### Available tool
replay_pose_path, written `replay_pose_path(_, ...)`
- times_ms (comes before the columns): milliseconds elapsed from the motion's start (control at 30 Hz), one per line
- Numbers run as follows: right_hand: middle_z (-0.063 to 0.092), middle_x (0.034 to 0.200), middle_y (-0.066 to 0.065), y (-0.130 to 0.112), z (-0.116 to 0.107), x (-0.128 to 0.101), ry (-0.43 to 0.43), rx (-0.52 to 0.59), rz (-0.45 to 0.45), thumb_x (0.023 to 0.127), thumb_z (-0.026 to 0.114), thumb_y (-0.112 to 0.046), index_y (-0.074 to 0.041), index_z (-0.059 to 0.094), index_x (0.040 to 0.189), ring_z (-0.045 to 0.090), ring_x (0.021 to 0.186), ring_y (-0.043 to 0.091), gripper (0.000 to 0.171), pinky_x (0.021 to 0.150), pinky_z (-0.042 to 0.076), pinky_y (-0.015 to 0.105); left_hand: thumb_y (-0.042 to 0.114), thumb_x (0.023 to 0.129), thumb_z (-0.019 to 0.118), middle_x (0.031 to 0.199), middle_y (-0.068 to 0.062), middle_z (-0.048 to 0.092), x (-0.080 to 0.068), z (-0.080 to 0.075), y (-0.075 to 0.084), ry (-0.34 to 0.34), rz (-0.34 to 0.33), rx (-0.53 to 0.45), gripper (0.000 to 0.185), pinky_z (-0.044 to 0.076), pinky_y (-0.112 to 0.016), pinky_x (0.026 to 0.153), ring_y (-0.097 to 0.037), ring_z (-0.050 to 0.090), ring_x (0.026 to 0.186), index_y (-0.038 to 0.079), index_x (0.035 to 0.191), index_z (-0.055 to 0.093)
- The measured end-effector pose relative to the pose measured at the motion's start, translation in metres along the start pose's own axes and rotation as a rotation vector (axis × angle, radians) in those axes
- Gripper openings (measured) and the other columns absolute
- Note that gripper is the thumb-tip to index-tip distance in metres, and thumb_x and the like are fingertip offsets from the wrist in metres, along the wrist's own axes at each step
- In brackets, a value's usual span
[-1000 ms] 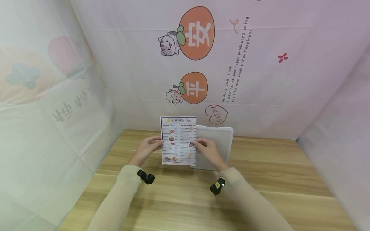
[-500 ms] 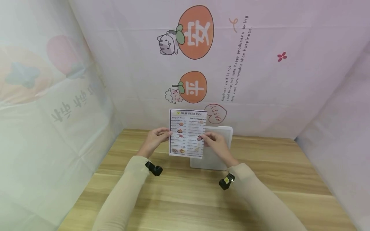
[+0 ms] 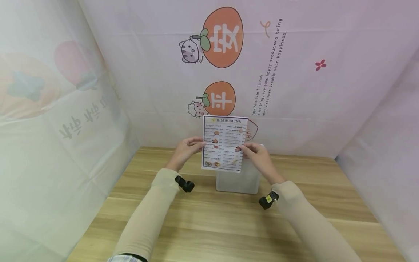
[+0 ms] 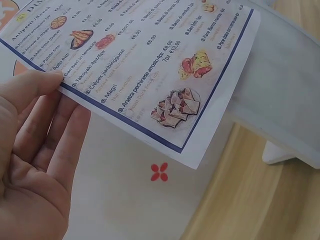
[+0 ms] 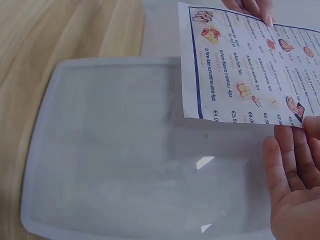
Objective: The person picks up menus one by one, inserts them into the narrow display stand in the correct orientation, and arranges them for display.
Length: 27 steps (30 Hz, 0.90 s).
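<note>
Head view: both hands lift a printed menu upright above a frosted plastic sleeve on the wooden table, before a cartoon-print backdrop.

Left wrist: the left hand pinches the menu's edge.

Right wrist: the right hand pinches the opposite edge. Judging by this, the sheet is mid-carry; lowering it squarely needs both grips level.

a wooden table stands before a pale cloth backdrop printed with orange cartoon fruits.
</note>
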State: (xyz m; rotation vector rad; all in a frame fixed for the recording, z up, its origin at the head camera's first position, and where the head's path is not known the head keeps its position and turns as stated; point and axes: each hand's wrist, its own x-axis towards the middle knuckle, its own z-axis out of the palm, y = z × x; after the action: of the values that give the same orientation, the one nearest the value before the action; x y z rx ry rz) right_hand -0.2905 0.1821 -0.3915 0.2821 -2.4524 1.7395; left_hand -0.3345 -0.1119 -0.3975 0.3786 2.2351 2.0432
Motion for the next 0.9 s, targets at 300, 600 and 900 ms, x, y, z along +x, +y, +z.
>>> replay_pose_path(300,0.068,0.118,0.014,-0.012,-0.022,0.005,0.010,-0.026,0.008,0.101,0.062,-0.038,-0.003,0.065,0.122,0.065,0.102,0.026,0.042,0.098,0.048,0.043,0.037,0.090,0.077,0.113,-0.004,0.073,0.013,0.012,0.022,-0.002,0.031,0.017,0.043,0.041,-0.048,0.109,-0.023,0.070,0.105,0.010,0.122,0.069)
replay_pose_path(600,0.068,0.117,0.012,-0.025,-0.041,0.011,0.046,-0.076,-0.004,0.100,0.061,-0.044,-0.004,0.065,0.124,0.065,0.100,0.023,0.047,0.096,0.050,0.042,0.039,0.090,0.076,0.110,-0.002,0.074,0.024,0.022,0.045,-0.015,0.063,0.055,0.041,0.036,-0.053,0.111,-0.022,0.070,0.102,0.014,0.122,0.070)
replay_pose_path(900,0.067,0.120,0.009,-0.036,-0.054,0.016,0.069,-0.075,-0.008,0.099,0.059,-0.049,-0.007,0.065,0.125,0.063,0.104,0.022,0.050,0.099,0.048,0.041,0.036,0.091,0.076,0.112,-0.002,0.073,0.034,0.030,0.059,-0.018,0.091,0.053,0.039,0.044,-0.044,0.107,-0.019,0.069,0.104,0.013,0.122,0.070)
